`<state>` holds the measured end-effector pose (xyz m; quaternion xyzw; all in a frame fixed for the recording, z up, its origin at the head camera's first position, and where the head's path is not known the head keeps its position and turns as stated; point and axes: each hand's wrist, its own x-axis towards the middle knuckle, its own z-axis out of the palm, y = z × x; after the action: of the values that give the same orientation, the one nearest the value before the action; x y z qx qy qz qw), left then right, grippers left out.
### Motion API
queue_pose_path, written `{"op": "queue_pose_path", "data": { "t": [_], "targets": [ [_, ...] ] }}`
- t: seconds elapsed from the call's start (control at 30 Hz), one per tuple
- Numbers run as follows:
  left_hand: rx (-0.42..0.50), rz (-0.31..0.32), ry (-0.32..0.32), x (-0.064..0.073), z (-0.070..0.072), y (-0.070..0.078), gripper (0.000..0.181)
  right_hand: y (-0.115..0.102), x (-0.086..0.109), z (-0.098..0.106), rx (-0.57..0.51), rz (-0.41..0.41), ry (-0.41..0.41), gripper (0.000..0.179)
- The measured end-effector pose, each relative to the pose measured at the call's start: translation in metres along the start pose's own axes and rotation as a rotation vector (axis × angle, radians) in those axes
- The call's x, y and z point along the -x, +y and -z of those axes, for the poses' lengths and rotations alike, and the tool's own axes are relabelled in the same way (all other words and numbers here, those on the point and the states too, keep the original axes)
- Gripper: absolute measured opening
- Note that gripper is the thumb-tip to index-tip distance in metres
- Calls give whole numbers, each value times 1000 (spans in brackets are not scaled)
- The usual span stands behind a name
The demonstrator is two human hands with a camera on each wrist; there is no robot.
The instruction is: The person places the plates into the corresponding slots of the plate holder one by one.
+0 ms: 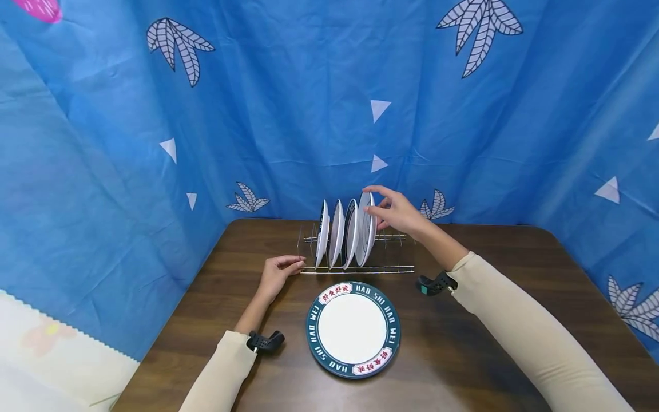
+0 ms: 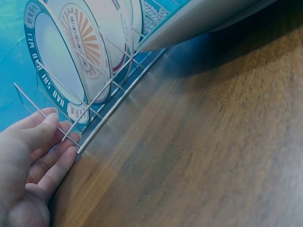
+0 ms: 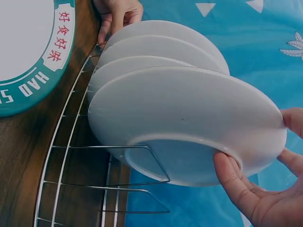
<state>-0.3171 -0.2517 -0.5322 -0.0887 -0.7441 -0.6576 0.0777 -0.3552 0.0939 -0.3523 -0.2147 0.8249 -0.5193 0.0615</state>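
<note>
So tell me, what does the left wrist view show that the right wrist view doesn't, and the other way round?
Only the left wrist view: printed faces of the racked plates, one with an orange sunburst. Only the right wrist view: the right hand gripping the end plate, the racked plates' white backs, and lettering on the plate lying flat. Both share: the left hand at the end of the wire rack, the wooden table and the blue curtain.

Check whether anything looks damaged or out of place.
No clear damage shows. Only the round teal-rimmed white plate might look odd: it lies flat on the brown wooden table, while four others stand in the silver wire rack.
</note>
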Motion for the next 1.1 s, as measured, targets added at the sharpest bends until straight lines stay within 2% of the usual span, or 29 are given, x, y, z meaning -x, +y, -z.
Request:
{"op": "queue_pose_path", "data": {
  "t": [0.3, 0.43, 0.67, 0.87, 1.1],
  "targets": [
    [6, 28, -7, 6, -6, -4, 19, 15, 4, -5, -9, -47, -2, 58],
    [1, 12, 2, 7, -5, -4, 17, 18, 6, -6, -29, -43, 5, 65],
    [-12, 23, 3, 4, -2, 1, 17, 20, 11, -6, -50, -65, 26, 74],
    [-37, 6, 11, 3, 2, 1, 17, 28, 27, -10, -108, -88, 53, 75],
    [-38, -1, 4, 1, 3, 0, 17, 43, 53, -17, -138, -58, 69, 60]
  ]
}}
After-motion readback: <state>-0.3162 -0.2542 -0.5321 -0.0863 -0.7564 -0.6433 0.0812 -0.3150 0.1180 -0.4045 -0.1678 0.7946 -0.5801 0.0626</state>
